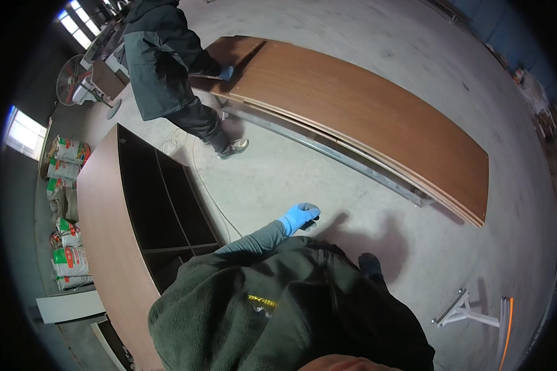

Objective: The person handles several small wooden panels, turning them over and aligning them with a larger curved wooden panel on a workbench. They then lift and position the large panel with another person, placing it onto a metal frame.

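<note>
My left hand [300, 217], in a blue glove with a darker palm side, is held in front of my body over the floor. Its fingers are curled in; a small dark patch shows at them, and I cannot make out whether it is a held thing or the glove's palm. It touches neither the cabinet nor the boards. My right hand is out of sight. Ahead, a stack of long brown wood panels [365, 102] rests on a metal frame [328, 148]. A co-worker [167, 62] at its far left end grips a smaller brown board [229, 49] with a blue-gloved hand.
An open cabinet [108, 216] with dark compartments stands close on my left. A cable [207, 185] runs over the floor beside it. Filled sacks [71, 263] line the left wall, with a fan [74, 77] farther back. A white metal stand [467, 312] is at the lower right.
</note>
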{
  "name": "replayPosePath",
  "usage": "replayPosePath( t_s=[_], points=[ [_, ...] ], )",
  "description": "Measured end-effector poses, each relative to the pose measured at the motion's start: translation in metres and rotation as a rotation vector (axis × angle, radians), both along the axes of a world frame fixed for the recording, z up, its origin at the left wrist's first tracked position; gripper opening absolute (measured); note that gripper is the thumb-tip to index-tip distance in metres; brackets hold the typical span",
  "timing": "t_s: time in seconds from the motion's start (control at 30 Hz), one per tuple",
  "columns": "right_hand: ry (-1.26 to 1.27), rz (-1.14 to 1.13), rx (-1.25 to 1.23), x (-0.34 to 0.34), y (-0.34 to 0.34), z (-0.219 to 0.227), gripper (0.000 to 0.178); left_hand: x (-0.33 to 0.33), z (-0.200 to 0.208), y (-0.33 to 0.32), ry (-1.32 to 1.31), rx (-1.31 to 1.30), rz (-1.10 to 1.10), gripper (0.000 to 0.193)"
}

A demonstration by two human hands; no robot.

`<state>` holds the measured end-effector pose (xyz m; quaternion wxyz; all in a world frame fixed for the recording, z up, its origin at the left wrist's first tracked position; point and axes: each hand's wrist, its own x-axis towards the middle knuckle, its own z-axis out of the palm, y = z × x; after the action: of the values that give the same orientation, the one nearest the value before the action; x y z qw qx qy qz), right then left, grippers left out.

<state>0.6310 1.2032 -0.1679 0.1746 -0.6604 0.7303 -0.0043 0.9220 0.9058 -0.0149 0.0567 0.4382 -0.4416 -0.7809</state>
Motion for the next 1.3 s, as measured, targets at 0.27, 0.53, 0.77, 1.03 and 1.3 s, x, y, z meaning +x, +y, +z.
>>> replayPosePath(
  t_s=[0.27, 0.53, 0.77, 1.03, 1.3],
  points=[
    [-0.329, -0.455, 0.240, -0.066, -0.079, -0.019, 0.025, -0.014, 0.000, -0.017, 0.004, 0.039, 0.204, 0.046],
    [-0.362, -0.218, 0.276, -0.050, -0.211, -0.004, 0.033, 0.042, -0.036, -0.087, 0.040, 0.103, 0.403, 0.033],
    [-0.196, 0.029, 0.403, -0.027, -0.376, -0.015, 0.037, 0.087, -0.034, -0.227, 0.030, 0.062, 0.463, 0.036],
    [-0.556, -0.313, 0.218, 0.039, -0.534, -0.020, 0.040, 0.135, -0.026, -0.380, -0.044, 0.048, 0.471, 0.045],
    [-0.363, -0.259, 0.345, 0.013, -0.657, -0.007, 0.039, 0.133, -0.031, -0.476, -0.068, 0.078, 0.574, 0.041]
  ],
)
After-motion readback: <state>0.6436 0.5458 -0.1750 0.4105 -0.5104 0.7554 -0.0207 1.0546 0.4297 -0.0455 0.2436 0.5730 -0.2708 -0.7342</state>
